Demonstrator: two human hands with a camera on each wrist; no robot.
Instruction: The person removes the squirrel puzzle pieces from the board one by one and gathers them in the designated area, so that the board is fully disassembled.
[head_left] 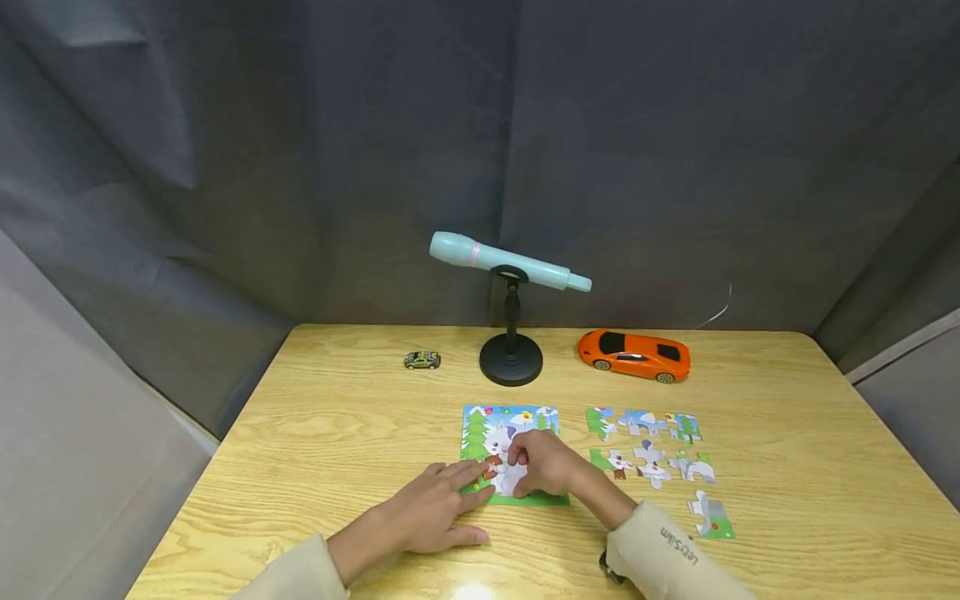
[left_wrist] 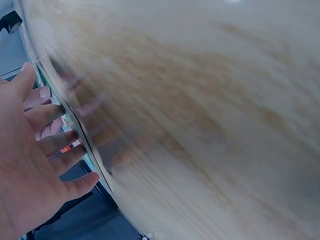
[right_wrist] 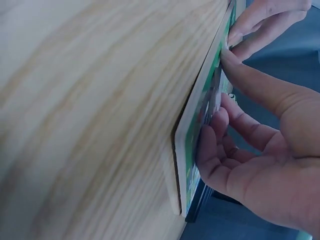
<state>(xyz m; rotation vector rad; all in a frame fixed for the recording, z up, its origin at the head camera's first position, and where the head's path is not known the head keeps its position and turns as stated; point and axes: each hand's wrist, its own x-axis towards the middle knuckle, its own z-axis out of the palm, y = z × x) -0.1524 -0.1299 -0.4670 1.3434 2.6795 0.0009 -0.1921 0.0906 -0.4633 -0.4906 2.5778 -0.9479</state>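
A flat picture puzzle board (head_left: 543,500) with green trees and a white animal lies on the table. My left hand (head_left: 431,507) rests at its left lower side, fingers extended across the picture and thumb on the wood. Over the board's middle is my right hand (head_left: 551,462), its thumb and curled fingers pinching a whitish puzzle piece (head_left: 510,478) at the board's surface. The right wrist view shows this hand (right_wrist: 265,145) low against the board (right_wrist: 182,150); its fingers partly hide the piece. Several loose puzzle pieces (head_left: 651,458) lie right of the board.
Behind the board stands a light-blue microphone (head_left: 517,265) on a black round-based stand (head_left: 512,360). A small green toy car (head_left: 422,360) is to its left, a larger orange toy car (head_left: 636,356) to its right. Dark cloth (head_left: 405,167) hangs past the table's far edge.
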